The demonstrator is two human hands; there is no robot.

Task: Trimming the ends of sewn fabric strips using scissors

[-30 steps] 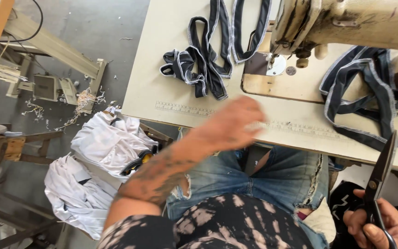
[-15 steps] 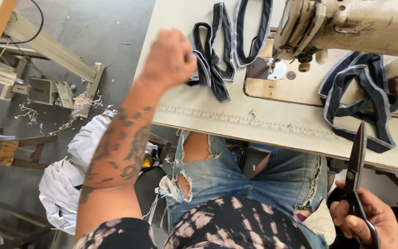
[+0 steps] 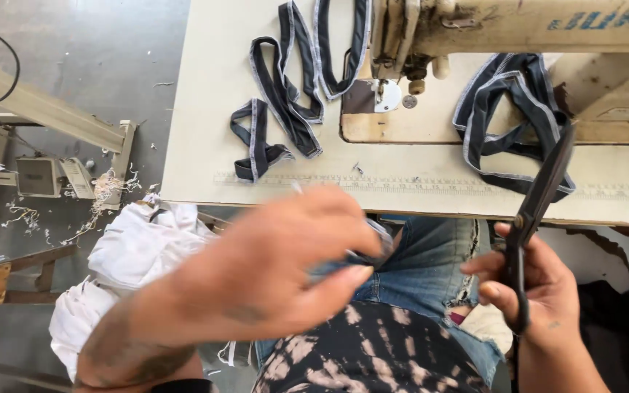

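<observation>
Left hand (image 3: 285, 269) has dropped from the table to the lap, pinching a denim strip (image 3: 373, 244); right hand (image 3: 540, 291) grips scissors (image 3: 536, 200).

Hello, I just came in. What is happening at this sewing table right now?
A person sits at a sewing table. The left hand is blurred over the lap and pinches a small piece of denim. The right hand holds black scissors, blades closed and pointing up. Dark denim strips lie on the table beside the sewing machine, with another bundle under its arm. White cloth is heaped by the left knee.
</observation>
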